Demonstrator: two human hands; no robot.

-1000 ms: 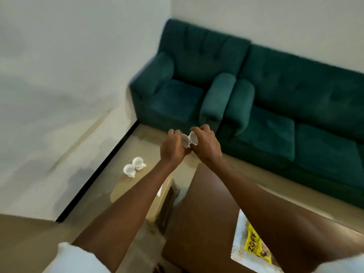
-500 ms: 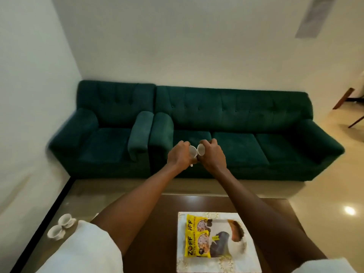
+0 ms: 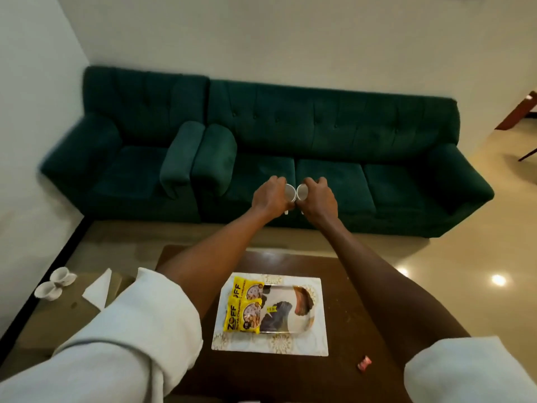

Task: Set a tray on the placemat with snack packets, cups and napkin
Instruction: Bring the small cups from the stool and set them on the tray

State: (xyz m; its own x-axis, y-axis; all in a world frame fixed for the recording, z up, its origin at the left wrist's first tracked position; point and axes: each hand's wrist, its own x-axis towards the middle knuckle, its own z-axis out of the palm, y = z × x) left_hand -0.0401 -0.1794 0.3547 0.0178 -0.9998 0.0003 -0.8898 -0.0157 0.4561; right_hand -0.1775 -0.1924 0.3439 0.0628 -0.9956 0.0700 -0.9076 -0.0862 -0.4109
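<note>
- Dark-green sofa point(image 3: 319, 146), button-tufted and plush-looking, fills the wall behind. The floor point(image 3: 465, 257) is pale and glossy enough to mirror ceiling lights.
- Nearer, a dark brown wooden table point(image 3: 276, 376) carries the placemat point(image 3: 270, 344), a pale rectangle with lacy gold motifs, lying flat and roughly square to the table.
- The tray point(image 3: 296, 324) already sits on the placemat, inside its borders. It is shallow, oblong and mirror-bright, so likely metal.
- Two yellow snack packets point(image 3: 245, 308) with printed, slightly crinkled faces lie flat side by side on the tray's left end. That leaves the right part bare, probably as room for cups.
- The left hand point(image 3: 268, 196) grips a small white cup point(image 3: 290, 191) and the right hand point(image 3: 318, 199) grips a second cup point(image 3: 302, 191). The fingers point(image 3: 274, 180) of each hand are curled round the cup's body.
- Both cups are held out at arm's length beyond the table's far edge, tipped sideways and nearly touching. I judge they are bound for the tray.
- They look smooth and hard, but I cannot tell whether they are ceramic or stiff plastic.
- On an olive side table point(image 3: 58, 324) at the left stand two spare cups point(image 3: 62, 276) close together. The white napkin point(image 3: 97, 287), folded to a point, lies near them and is not yet on the tray.
- A small pink wrapper point(image 3: 364, 363) lies on the table near the right sleeve.
</note>
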